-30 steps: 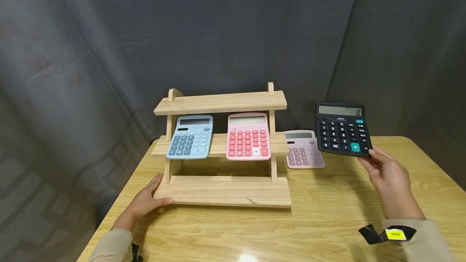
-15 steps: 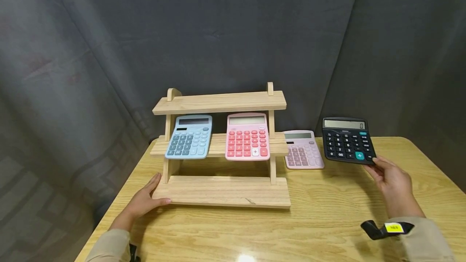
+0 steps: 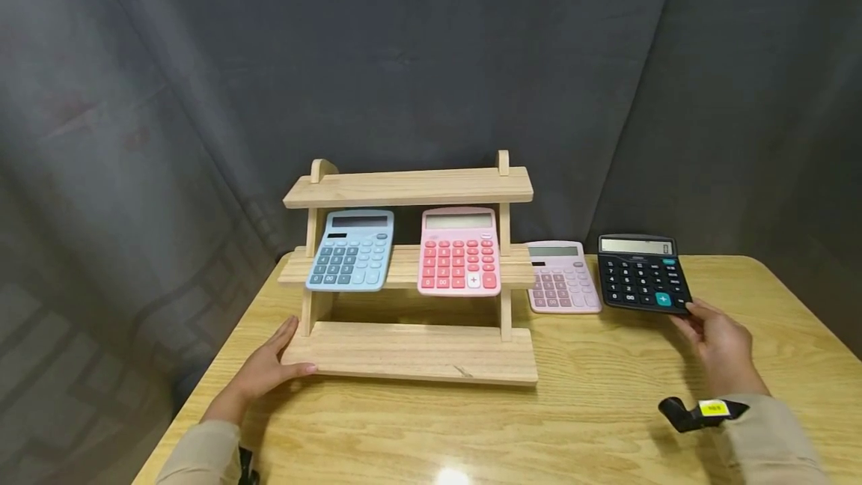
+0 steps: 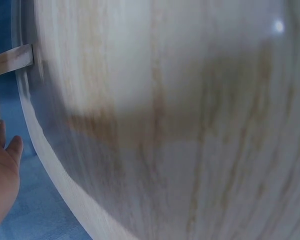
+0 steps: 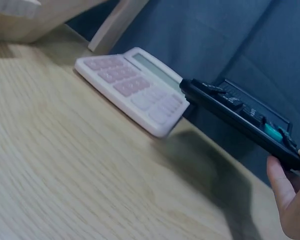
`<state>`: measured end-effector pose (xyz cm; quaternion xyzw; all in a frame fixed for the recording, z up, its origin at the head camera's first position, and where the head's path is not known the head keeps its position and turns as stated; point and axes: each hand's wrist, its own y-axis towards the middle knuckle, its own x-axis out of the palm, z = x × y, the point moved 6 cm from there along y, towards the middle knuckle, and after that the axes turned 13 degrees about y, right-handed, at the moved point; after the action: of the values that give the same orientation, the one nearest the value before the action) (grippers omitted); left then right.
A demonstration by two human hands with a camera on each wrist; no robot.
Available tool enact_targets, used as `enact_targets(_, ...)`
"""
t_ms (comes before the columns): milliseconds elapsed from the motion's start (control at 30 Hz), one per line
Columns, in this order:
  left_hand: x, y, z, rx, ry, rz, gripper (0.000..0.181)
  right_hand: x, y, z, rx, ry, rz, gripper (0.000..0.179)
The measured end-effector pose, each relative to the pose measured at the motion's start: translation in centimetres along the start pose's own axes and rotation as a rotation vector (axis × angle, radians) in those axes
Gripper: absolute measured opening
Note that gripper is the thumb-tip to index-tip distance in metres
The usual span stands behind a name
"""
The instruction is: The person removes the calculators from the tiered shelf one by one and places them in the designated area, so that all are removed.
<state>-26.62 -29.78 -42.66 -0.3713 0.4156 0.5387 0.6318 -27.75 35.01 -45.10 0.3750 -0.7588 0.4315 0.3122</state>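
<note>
A light yellow wood-grain table (image 3: 431, 421) fills the near part of the scene; dark grey cloth curtains (image 3: 431, 58) hang behind it. At the left, the person's left hand (image 3: 260, 373) rests against the left end of the lowest board of a three-tier pale wooden shelf (image 3: 424, 354), thumb spread from the fingers and lying along the near edge. At the right, the right hand (image 3: 723, 340) pinches the near right corner of a black rectangular calculator with one teal key (image 3: 640, 273) between thumb and fingers. The black calculator is tilted above the table's far right part, its shadow below. Just left of it, a pale pink calculator with mauve keys (image 3: 563, 277) lies on the table, the shelf's right end covering its left edge. On the middle tier lean a light blue calculator (image 3: 352, 251), left, and a pink calculator with coral keys (image 3: 459, 251), right, apart.
</note>
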Motion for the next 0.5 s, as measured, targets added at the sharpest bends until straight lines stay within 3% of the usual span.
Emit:
enact_targets(233, 0.1, 0.2, -0.2, -0.007, -0.016, -0.006, 0.099, -1.3, 1.7, -0.4, 0.01, -0.091, 0.058, 0.049)
enact_targets(500, 0.1, 0.1, -0.2, -0.004, -0.014, -0.007, 0.098, -2.3, 3.1, -0.8, 0.01, -0.174, 0.093, 0.048)
